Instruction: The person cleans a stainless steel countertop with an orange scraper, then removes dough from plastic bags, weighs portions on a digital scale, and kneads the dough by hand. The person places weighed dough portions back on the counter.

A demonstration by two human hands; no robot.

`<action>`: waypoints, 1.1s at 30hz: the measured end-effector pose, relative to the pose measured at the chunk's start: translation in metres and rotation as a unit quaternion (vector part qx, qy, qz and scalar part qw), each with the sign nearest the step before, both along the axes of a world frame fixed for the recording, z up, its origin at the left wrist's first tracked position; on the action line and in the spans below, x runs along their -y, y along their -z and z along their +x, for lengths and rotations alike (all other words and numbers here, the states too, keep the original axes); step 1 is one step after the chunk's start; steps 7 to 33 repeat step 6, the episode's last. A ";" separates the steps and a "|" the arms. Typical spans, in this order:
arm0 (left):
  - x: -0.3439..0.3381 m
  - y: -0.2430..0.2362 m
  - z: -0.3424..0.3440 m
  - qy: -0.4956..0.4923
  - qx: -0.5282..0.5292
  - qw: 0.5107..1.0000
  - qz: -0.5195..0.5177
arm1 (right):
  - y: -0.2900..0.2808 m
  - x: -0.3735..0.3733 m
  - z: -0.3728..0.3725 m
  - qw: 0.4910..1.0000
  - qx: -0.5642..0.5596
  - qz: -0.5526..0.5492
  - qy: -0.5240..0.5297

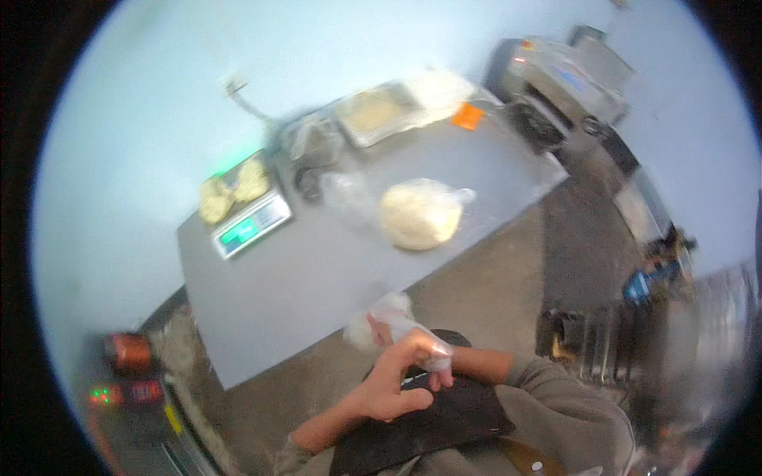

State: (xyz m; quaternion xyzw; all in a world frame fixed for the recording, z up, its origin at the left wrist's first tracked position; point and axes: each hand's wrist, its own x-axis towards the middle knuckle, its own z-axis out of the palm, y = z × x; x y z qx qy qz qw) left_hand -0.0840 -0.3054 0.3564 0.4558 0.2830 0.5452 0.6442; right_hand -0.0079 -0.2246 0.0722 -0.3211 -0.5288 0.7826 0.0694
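My left hand (pixel 396 376) reaches across to my right wrist, its fingers closed round the cuff of a clear plastic glove (pixel 430 349). The thumb sticks out to the side. Inside that thin glove is my right hand (pixel 390 320), pointing up and left near the front edge of the table. Loose plastic hangs about its fingers, and blur hides how they are bent. Beyond my hands, a clear bag of pale yellow dough-like stuff (pixel 419 216) rests on the table. At the left, two pale yellow lumps (pixel 232 193) lie on a digital scale (pixel 252 225) with a lit green display.
The grey table (pixel 309 270) runs along a pale blue wall. At its back are crumpled clear plastic (pixel 317 141), a tray with beige contents (pixel 378 109) and an orange card (pixel 467 117). A machine (pixel 565 79) stands at far right; a device with red lights (pixel 127 393) sits lower left.
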 end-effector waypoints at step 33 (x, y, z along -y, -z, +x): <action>-0.033 0.025 0.049 0.013 0.047 0.999 0.006 | 0.034 -0.050 0.097 0.956 -0.271 0.077 -0.087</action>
